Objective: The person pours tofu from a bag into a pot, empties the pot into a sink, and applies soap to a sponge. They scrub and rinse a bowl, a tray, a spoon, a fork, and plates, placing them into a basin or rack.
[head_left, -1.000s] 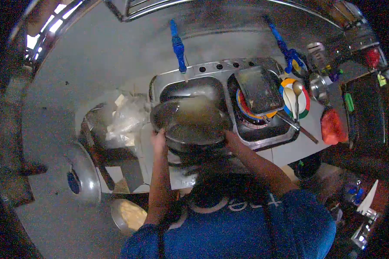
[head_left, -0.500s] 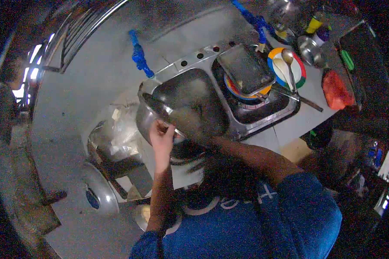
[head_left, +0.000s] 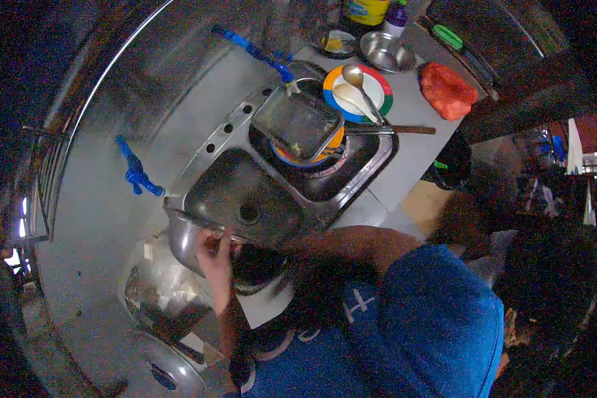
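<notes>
Held at the front left of the sink is a large shiny metal pot [head_left: 182, 242], tilted, its rim turned toward the left basin [head_left: 235, 179]. My left hand [head_left: 213, 259] grips the pot near its rim, fingers curled over the edge. My right forearm [head_left: 358, 247] reaches across to the pot's right side. The hand at its end is lost in dark shadow and blur, so its fingers do not show. In the right basin a clear rectangular dish [head_left: 298, 123] rests on plates with coloured rims [head_left: 335, 142].
Beside the sink lie a colour-rimmed plate [head_left: 385, 93] with spoons, a metal bowl [head_left: 388, 53], a red cloth [head_left: 448, 89] and a dark handle [head_left: 411, 130]. Blue-wrapped taps [head_left: 136, 172] stand behind. A plastic bag [head_left: 166, 265] and a metal lid [head_left: 162, 365] lie at left.
My view has turned and shifted right, so the sink appears lower and further left. My left hand stays on the pot. My right hand, a blur by the rim before, is now in shadow.
</notes>
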